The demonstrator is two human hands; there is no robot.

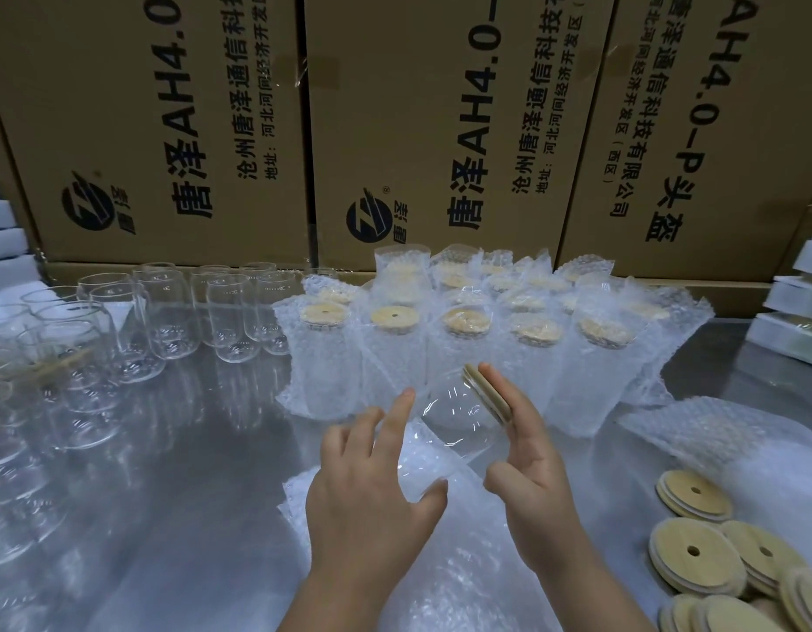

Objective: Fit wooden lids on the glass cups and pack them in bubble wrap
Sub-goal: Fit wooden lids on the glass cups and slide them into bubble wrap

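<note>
Across the top of the frame stand brown cardboard cartons (440, 130) printed in black with a round striped logo and "唐泽AH4.0"; smaller lines read "沧州唐泽通信科技" and "地址:河北河间经济开发区", and the carton at upper right adds "AH4.0-P头盔". At centre, a clear, smooth-walled glass cup (454, 419) lies tilted, its round wooden lid (486, 392) fitted and facing the upper right. The right hand (529, 453) lays straight fingers flat against the lid, thumb near the cup's underside. The left hand (372, 490) is spread, fingers apart and mostly straight, its thumb at the cup's base over a crinkled bubble-wrap bag (440, 554) in the lower centre. Behind, wrapped cups (467, 326) stand upright in bubbled sleeves, with pale lids showing. Bare glasses (167, 312) crowd the left on the dull steel table (189, 472). Loose lids (693, 551), flat discs with centre holes, are piled at lower right, and white foam blocks (3, 230) sit at the left edge.
</note>
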